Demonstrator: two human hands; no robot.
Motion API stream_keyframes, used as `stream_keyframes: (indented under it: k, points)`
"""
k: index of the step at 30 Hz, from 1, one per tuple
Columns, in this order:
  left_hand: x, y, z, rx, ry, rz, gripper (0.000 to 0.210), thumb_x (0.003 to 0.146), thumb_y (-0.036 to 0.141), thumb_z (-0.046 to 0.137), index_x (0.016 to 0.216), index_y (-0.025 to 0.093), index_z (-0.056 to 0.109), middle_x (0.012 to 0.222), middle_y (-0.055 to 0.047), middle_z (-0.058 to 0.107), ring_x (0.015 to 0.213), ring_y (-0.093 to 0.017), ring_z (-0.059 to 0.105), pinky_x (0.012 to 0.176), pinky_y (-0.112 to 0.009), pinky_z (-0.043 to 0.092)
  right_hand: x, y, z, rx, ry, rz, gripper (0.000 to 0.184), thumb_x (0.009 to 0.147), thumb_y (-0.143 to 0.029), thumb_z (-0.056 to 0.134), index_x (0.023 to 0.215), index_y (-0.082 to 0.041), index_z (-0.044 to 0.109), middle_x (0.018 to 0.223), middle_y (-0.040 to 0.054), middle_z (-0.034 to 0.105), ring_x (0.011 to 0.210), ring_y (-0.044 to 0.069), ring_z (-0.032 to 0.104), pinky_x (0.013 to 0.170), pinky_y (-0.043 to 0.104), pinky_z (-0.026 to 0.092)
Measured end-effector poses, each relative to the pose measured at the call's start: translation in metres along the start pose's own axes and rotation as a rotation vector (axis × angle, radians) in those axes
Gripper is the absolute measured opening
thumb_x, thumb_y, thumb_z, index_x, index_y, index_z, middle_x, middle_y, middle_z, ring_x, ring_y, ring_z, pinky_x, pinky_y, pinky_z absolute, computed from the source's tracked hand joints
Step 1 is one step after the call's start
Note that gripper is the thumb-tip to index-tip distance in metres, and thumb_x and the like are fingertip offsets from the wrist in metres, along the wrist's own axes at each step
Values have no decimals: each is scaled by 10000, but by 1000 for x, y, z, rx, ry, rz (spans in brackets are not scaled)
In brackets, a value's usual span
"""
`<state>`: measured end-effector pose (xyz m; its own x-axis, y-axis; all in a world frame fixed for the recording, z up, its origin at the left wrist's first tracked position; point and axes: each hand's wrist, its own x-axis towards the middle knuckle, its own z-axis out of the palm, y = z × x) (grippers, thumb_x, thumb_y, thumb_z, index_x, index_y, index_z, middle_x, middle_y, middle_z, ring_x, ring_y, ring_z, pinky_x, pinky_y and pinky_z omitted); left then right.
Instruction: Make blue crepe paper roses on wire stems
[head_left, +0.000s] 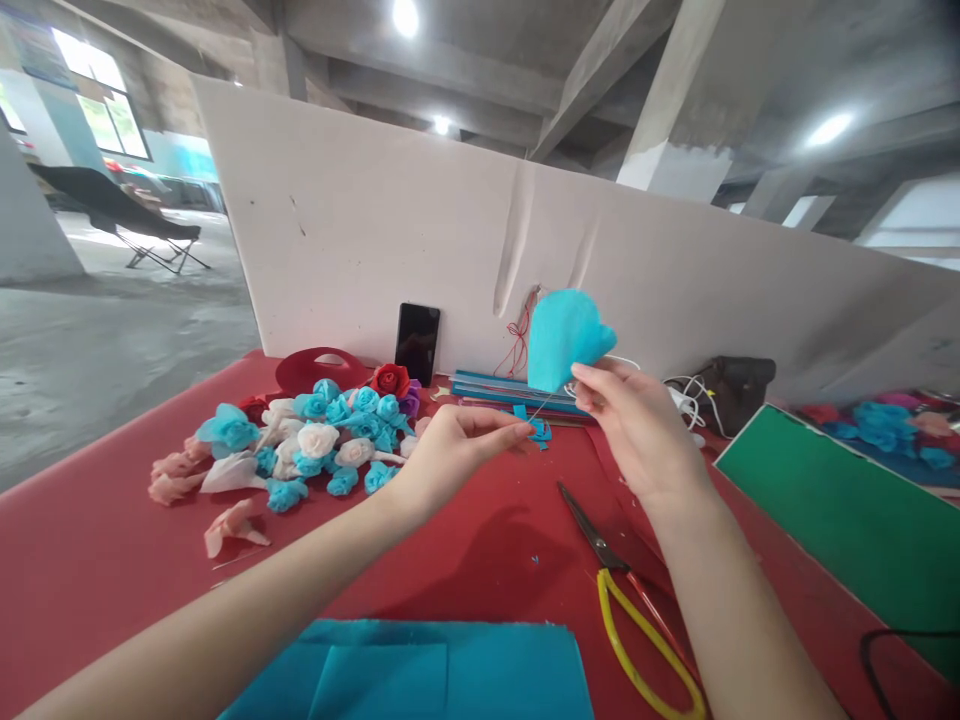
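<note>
Raised above the table, my right hand (637,420) pinches a blue crepe paper petal (566,335) at its lower edge, its rounded end up. My left hand (465,445) is closed in a pinch, lower and to the left. From its fingertips a thin wire or thread (541,403) slants up toward the petal's base; which of the two it is, I cannot tell. Small blue paper scraps (538,430) lie just behind the left fingertips. On the table below my right hand rest scissors (611,580) with yellow handles, blades slightly apart.
Blue, white and pink paper flowers (322,440) are heaped at the left of the red table (450,570). Folded blue paper (450,670) lies at the near edge. A black phone (417,343) leans on the white partition (375,220). To the right sits a green board (840,540).
</note>
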<state>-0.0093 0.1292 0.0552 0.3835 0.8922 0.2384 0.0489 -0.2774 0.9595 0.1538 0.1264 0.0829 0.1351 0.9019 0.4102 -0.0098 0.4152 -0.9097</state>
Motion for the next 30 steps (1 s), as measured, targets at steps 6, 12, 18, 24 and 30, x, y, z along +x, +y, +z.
stream_keyframes:
  k: [6, 12, 18, 24, 30]
  points:
    - [-3, 3, 2, 15, 2, 13, 228, 763, 347, 591, 666, 178, 709, 773, -61, 731, 818, -212, 653, 759, -301, 497, 4, -7, -13, 26, 49, -34, 274, 673, -245, 658, 532, -186, 431, 573, -36, 369, 569, 98, 346, 543, 252, 303]
    - [-1, -2, 2, 62, -11, 30, 233, 773, 346, 579, 700, 167, 709, 759, -59, 730, 795, -207, 660, 736, -291, 509, 11, -9, -22, 48, 119, -73, 270, 629, -245, 681, 541, -191, 432, 569, -44, 350, 536, 93, 330, 501, 254, 289]
    - [1, -9, 1, 159, -5, 106, 174, 756, 315, 610, 791, 173, 703, 846, -50, 728, 852, -205, 653, 757, -280, 495, 6, -9, -19, 3, 143, -100, 236, 648, -237, 674, 531, -192, 473, 565, -39, 380, 542, 97, 343, 518, 262, 294]
    - [-3, -8, 2, 301, 138, 263, 137, 730, 273, 656, 839, 189, 655, 895, -35, 701, 841, -186, 626, 764, -281, 467, -6, -4, 7, 12, 87, -66, 132, 671, -226, 669, 590, -199, 569, 590, -40, 437, 573, 95, 403, 603, 257, 356]
    - [-3, -9, 1, 447, 254, 411, 76, 758, 251, 635, 714, 193, 659, 761, -39, 682, 769, -190, 577, 792, -335, 407, -9, -1, 15, 36, 51, -46, 178, 677, -221, 662, 546, -204, 542, 570, -39, 460, 613, 107, 501, 659, 255, 407]
